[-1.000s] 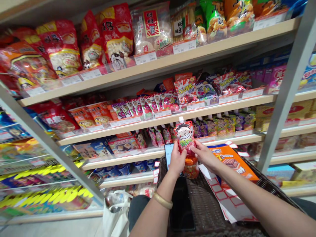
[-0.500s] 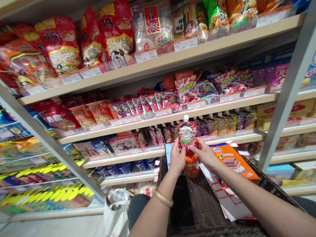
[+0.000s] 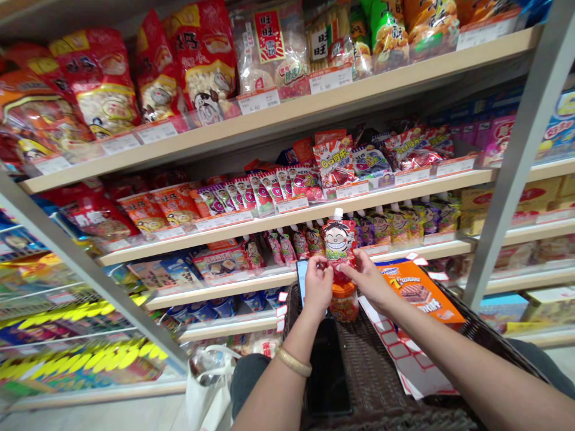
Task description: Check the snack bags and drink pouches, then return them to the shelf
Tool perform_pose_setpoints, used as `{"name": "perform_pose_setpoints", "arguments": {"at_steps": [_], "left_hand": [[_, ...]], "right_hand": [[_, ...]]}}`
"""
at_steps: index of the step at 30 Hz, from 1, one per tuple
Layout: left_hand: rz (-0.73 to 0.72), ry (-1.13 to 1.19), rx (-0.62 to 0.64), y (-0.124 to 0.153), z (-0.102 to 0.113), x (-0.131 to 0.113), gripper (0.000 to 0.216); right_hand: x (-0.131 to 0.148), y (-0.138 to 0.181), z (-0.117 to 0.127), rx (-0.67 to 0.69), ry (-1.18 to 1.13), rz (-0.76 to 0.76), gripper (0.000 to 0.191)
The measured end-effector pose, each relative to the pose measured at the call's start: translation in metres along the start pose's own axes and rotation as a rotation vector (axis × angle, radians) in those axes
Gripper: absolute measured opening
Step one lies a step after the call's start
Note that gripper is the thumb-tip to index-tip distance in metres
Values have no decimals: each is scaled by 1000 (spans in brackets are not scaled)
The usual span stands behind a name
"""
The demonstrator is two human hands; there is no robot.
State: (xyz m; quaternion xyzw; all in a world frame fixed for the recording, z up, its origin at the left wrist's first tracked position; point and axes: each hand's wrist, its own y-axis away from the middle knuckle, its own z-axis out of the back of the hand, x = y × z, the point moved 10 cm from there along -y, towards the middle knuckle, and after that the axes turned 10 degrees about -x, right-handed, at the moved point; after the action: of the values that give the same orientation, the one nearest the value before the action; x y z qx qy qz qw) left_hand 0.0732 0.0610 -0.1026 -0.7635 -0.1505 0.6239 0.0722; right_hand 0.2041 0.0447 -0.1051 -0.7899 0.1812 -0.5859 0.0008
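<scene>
A red spouted pouch [image 3: 338,240] printed with a grinning cartoon face is held upright in front of the shelves, gripped from both sides. My left hand [image 3: 317,285] pinches its lower left edge, a gold bangle on that wrist. My right hand [image 3: 369,279] pinches its lower right edge. Behind my left hand a phone screen [image 3: 301,276] peeks out. Just below the pouch stands a small orange-lidded jar [image 3: 344,301] at the front of a dark wicker basket [image 3: 372,371].
The basket also holds an orange biscuit box [image 3: 415,291], a sheet of red-bordered labels [image 3: 404,353] and a black phone [image 3: 329,371]. Shelves [image 3: 287,215] packed with snack bags and similar pouches rise ahead. A grey upright post [image 3: 512,161] stands right. A white bag [image 3: 209,383] hangs lower left.
The pouch and both hands have shifted slightly up and then steadied; the camera has drifted a little. Both hands keep their hold.
</scene>
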Motion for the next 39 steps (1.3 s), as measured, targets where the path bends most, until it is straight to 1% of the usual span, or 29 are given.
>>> {"name": "perform_pose_setpoints", "arguments": {"at_steps": [7,14,21,24,27,29,31,33,36,39], "left_hand": [[-28,56,26,1,-2,-3,31],[-31,47,29,2,-4,-8,39],[-5,82,64,5,-8,-8,46],[16,91,64,4,-8,-7,51],[16,96,32,3,-3,-6,54],[21,98,27,2,-2,-5,52],[47,127,32,2,-1,-2,49],[104,185,27,2,-1,4,48],[212,283,-11,3,1,13,47],[279,351,-53,3,3,16,47]], "right_hand": [[-4,-1,2,12,10,0,34],[-3,-1,1,5,10,13,35],[1,4,-7,87,-77,-40,38],[2,4,-8,112,-80,-54,37],[5,3,-5,96,-24,-2,33],[8,2,-3,89,27,45,31],[9,2,-2,94,72,77,30],[9,3,0,98,112,101,30],[8,2,3,75,162,131,29],[8,2,5,45,215,171,30]]}}
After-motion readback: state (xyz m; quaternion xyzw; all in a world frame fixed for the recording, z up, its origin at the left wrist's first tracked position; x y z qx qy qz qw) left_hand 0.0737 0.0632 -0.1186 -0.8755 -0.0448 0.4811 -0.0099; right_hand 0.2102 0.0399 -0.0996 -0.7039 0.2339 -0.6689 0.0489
